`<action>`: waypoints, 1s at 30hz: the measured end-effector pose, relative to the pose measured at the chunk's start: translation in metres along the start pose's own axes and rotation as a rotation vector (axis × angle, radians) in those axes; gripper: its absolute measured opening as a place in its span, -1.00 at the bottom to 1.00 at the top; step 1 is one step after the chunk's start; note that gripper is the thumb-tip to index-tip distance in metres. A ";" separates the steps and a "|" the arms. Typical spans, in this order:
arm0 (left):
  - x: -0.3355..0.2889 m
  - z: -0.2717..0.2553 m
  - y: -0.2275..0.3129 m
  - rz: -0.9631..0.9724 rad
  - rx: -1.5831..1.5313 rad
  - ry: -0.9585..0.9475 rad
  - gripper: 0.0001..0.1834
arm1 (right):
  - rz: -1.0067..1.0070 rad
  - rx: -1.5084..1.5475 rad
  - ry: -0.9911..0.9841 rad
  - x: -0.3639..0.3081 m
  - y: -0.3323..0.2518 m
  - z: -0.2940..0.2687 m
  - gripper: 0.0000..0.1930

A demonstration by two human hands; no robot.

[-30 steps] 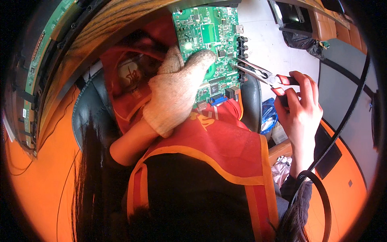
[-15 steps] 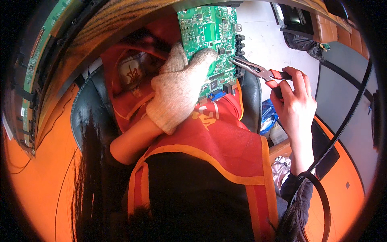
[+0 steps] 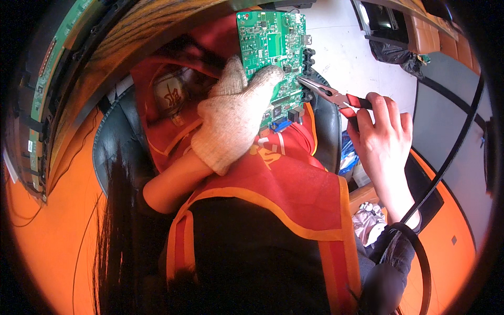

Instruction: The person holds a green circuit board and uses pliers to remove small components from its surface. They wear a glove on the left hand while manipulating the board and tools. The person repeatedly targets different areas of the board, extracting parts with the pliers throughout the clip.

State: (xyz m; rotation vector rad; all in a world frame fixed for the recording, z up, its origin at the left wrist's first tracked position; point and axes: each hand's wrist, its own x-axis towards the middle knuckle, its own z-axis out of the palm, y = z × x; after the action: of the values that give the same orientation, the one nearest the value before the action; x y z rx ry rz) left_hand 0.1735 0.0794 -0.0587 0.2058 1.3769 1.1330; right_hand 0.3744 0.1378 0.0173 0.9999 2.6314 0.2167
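A green circuit board stands upright over my lap, connectors along its right and lower edges. My left hand, in a white knitted glove, grips it from the left, thumb across the board's face and the other fingers partly hidden behind it. In my bare right hand are long-nose pliers with red and black handles. Their jaw tips reach the board's right edge, beside the black connectors. Whether the jaws pinch a part there is too small to tell. A blue connector shows at the board's bottom edge.
A wooden table edge curves across the top, with a long green circuit strip at the left. Beneath me is a dark chair. A black cable hangs at right, near a blue bag and a black bag.
The board has shifted slightly and tilted in my left hand. My right hand has turned a little, the pliers' tips moving slightly left and down along the board's right edge.
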 end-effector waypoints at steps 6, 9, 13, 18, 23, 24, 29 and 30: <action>0.001 0.002 -0.004 0.015 0.139 0.074 -0.67 | -0.015 0.116 0.095 0.003 0.000 0.004 -0.68; 0.002 0.000 -0.010 0.001 0.170 0.106 -0.67 | 0.055 0.180 0.011 0.002 -0.006 0.009 -0.57; 0.001 -0.002 -0.010 0.031 0.213 0.109 -0.66 | 0.120 0.208 -0.141 0.007 -0.008 0.017 -0.59; 0.001 0.001 -0.008 0.015 0.212 0.084 -0.65 | 0.160 0.570 -0.333 0.010 -0.007 0.027 -0.79; -0.001 0.001 -0.006 -0.008 0.225 0.071 -0.64 | 0.236 1.034 -0.684 0.011 0.003 0.033 -0.88; -0.002 0.000 -0.006 -0.015 0.218 0.067 -0.64 | 0.258 1.123 -0.754 0.011 0.004 0.035 -0.89; 0.003 -0.001 -0.011 -0.014 -0.185 -0.054 -0.76 | 0.534 1.872 -1.008 -0.009 -0.002 0.042 -0.86; 0.004 -0.002 -0.011 0.008 -0.180 -0.071 -0.79 | 0.491 2.005 -0.973 -0.015 -0.006 0.045 -0.84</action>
State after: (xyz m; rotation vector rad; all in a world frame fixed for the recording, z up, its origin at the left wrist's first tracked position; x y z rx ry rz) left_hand 0.1772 0.0759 -0.0698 0.1206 1.2054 1.2381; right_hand 0.3964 0.1247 -0.0234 1.4005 0.9131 -2.3493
